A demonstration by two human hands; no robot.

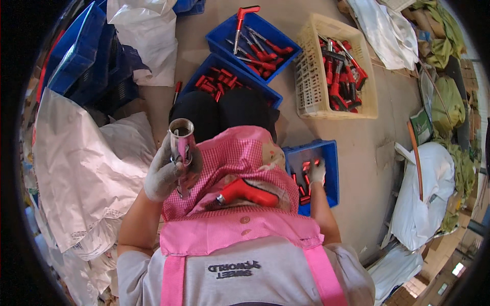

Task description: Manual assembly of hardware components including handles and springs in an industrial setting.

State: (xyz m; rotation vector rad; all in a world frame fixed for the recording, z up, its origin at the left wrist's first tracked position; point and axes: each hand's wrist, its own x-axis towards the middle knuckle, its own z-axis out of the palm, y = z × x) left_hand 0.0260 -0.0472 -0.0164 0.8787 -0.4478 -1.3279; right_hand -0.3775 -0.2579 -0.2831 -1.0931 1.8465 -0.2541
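My gloved left hand is wrapped round a shiny metal tube, held upright over my lap with its round open end up. My gloved right hand reaches into a small blue bin at my right side, among short red and black parts. Its fingers are too small and partly hidden to show whether they grip a piece. Across the pink checked apron on my lap lies a red, pistol-shaped handle with a metal end pointing left.
Ahead stand a blue bin of red parts and another blue bin of red-handled metal tools. A cream crate of red and black tools is right of them. Stacked blue bins and white sacks crowd the left; more sacks line the right.
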